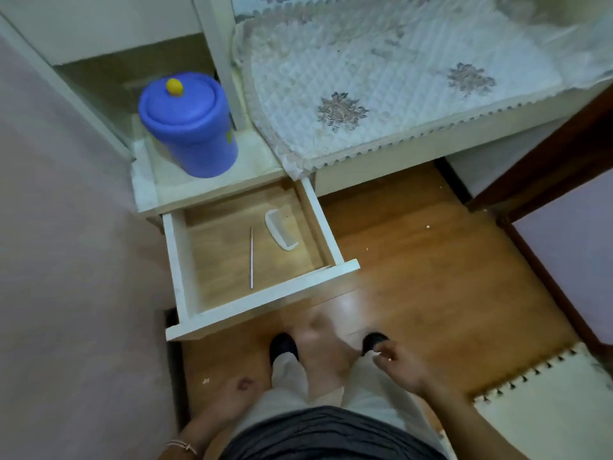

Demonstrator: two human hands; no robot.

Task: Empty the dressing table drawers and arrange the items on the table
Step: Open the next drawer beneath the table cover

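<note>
The small white plastic comb (282, 234) lies flat on the wooden floor of the open white drawer (175, 260), right of centre in the frame. Just left of it, apart from it, lies a thin silver metal pick (251, 257), running front to back. Both look light and stiff. The comb should lift easily if you pinch it by its solid curved spine, not the teeth. The pick is narrow and smooth, so it will likely slip or roll; press one end down to tip it up, or slide it to the drawer wall and pinch it mid-length.

Above the drawer, on the pale worktop ledge (149, 187), stands a blue lidded plastic tub (189, 127) with a yellow knob (174, 86). A yellowish mark on its side is too small to read, and no other writing shows.

To the upper right spreads a quilted white floral cover (348, 78).

Your left hand (237, 391), at the bottom left of centre, is blurred; I cannot tell how it is set. Your right hand (398, 365), lower right, has its fingers curled in; whether it pinches anything I cannot tell. Both hang well apart from the drawer.
</note>
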